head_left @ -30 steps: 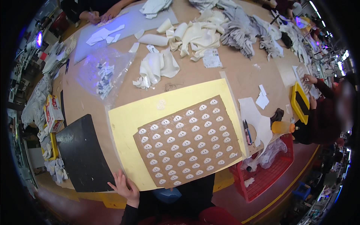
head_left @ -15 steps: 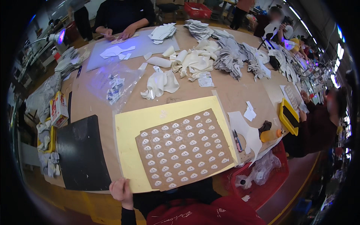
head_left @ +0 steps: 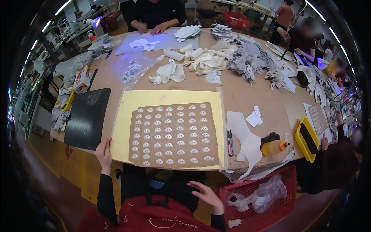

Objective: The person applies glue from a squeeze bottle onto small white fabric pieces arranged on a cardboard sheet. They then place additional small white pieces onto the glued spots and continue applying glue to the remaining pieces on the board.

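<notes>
Holding the yellow sheet's (head_left: 127, 112) near-left corner, left hand (head_left: 103, 152) closed on it; brown card (head_left: 172, 135) on top. Right hand (head_left: 206, 195) open, off worktop (head_left: 247, 96).

Bright, even overhead light falls on the desk (head_left: 247, 96), and shadows under the things on it are faint and short. Strip lights (head_left: 54, 17) glare white along the upper rim of the picture. A small lamp (head_left: 94, 22) past the desk's far left corner casts a violet-blue tint on the clear plastic (head_left: 133, 67) there. Fisheye distortion bends the desk's edges into curves, and a black vignette rings the frame. The middle is sharp; things near the rim are smeared and dim.
</notes>
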`<state>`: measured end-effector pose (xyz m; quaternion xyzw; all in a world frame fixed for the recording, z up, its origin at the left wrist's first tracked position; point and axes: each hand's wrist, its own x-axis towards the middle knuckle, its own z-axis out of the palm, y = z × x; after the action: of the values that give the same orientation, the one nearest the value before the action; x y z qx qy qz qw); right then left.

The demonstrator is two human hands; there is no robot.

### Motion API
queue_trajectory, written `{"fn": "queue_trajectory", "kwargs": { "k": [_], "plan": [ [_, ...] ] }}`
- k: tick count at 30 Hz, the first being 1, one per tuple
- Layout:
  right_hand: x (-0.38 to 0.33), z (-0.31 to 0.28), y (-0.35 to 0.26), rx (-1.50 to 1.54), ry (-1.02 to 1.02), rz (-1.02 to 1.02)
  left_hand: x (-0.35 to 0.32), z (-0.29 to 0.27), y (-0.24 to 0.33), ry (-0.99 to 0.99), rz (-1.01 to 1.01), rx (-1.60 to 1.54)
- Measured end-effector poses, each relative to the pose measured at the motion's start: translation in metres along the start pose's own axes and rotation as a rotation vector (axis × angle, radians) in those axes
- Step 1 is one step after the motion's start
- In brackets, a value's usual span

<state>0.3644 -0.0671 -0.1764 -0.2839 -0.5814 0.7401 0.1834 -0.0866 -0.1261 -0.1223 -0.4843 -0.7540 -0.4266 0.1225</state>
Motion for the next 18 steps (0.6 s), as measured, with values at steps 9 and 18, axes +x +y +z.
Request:
{"fn": "queue_trajectory", "kwargs": {
  "k": [9, 18],
  "plan": [
    [-0.150, -0.007, -0.077, 0.178, 0.340, -0.488, -0.043, -0.057, 0.022, 0.019, 0.050, -0.016],
    [-0.161, 0.055, -0.106, -0.142, 1.002, -0.603, -0.046, -0.100, -0.027, 0.015, -0.086, -0.056]
  ]
}}
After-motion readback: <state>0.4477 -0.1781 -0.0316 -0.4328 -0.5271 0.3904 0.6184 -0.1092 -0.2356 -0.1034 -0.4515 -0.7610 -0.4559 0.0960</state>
